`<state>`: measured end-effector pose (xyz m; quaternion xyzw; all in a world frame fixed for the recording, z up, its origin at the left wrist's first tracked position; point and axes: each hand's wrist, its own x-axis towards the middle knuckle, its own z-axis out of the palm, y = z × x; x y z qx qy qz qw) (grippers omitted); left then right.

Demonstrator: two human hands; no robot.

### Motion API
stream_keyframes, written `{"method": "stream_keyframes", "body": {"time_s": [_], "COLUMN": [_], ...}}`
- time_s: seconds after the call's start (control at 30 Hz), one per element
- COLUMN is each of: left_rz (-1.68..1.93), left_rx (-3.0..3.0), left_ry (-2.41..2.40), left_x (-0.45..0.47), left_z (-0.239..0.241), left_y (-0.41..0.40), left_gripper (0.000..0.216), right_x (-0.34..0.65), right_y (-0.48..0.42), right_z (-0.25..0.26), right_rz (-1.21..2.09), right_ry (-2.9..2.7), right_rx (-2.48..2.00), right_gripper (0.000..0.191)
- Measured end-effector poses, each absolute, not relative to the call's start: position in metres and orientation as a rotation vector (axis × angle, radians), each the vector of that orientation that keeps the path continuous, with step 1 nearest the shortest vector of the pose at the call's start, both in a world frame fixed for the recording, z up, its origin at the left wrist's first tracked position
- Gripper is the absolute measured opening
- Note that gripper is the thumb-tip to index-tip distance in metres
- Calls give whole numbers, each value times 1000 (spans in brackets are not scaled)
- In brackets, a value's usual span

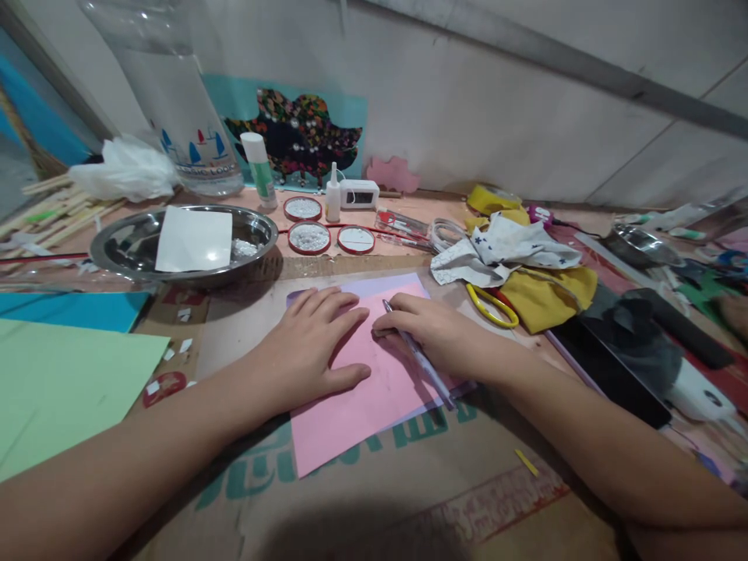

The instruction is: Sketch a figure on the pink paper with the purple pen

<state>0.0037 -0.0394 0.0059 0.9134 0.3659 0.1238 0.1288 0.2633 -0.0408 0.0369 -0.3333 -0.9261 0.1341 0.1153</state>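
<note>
A sheet of pink paper [327, 436] lies on top of a purple sheet [418, 287], whose edges stick out at the top and right. My left hand [321, 339] rests flat on the left part of the pink paper, fingers spread. Closed around a slim purplish pen [429, 370], my right hand [432, 331] leans on the paper's right side. The pen slants, one end up by the index finger and the other down towards me. My right fingertips touch the paper; whether they pinch anything else cannot be made out.
Cardboard [351, 506] lies beneath the papers. A metal bowl [262, 234] with a white card, a glue stick [260, 171], a small glue bottle [333, 199] and dishes of beads [309, 238] stand behind. Green sheets [70, 389] lie left; yellow-handled scissors [491, 305], cloth and a phone [608, 366] lie right.
</note>
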Motion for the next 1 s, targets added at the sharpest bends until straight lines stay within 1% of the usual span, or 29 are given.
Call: {"method": "stream_keyframes", "body": {"time_s": [0.13,0.3,0.47,0.63,0.8,0.93,1.0], "left_rz": [397,394,417,378,400,400,396], "left_rx": [2647,2647,2645,2646,2649,2650,2653], "left_ry": [1050,1054,1042,1058,1059,1043,1038], "left_x": [3,3,2,3,3,2,2], "left_z": [5,3,2,4,5,5,5], "left_y": [-39,-39,-38,-39,-39,-39,-38], "left_gripper": [74,74,73,74,73,71,71], "right_x": [262,264,266,265,265,263,263], "right_y": [-43,-40,-38,-37,-37,-38,-38], "right_z": [41,28,33,34,40,34,32], "right_rz": [435,407,560,473,626,498,508], "right_ry": [-2739,-2605,-2650,-2562,-2669,-2584,-2583], "right_rx": [-1047,-1044,-1002,-1003,-998,-1058,-1049], "right_gripper": [15,19,14,15,12,16,15]}}
